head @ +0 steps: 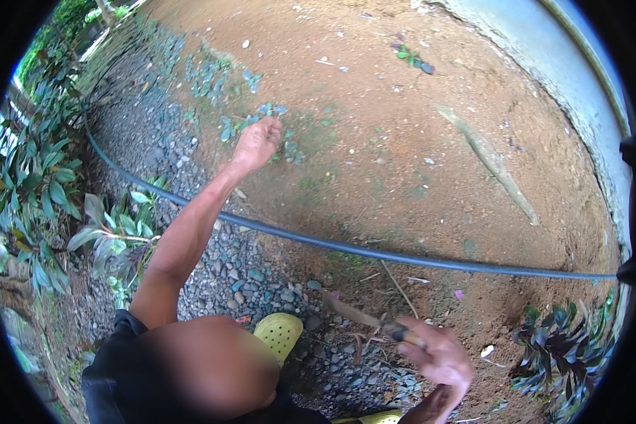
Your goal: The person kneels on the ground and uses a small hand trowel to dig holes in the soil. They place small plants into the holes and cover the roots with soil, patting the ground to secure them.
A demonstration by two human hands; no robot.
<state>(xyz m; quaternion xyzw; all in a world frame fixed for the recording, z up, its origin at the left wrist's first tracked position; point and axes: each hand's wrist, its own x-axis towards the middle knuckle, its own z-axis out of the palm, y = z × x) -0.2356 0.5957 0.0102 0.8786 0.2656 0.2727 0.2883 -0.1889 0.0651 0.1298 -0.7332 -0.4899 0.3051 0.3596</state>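
My left hand reaches out over the bare soil, its fingers closed at a small leafy weed growing low on the ground. Whether a stem is pinched between the fingers cannot be made out. At the lower right, my right hand is wrapped around the handle of a curved-blade hand tool, perhaps a sickle or knife. Its blurred brownish blade points left, above soil and pebbles. A dark blue hose or pipe crosses the ground between my two hands.
Yellow clogs are on my feet, beside gravel. Leafy shrubs line the left, and a dark-leaved plant grows at lower right. A long stick-like piece lies on the soil near the pale wall base.
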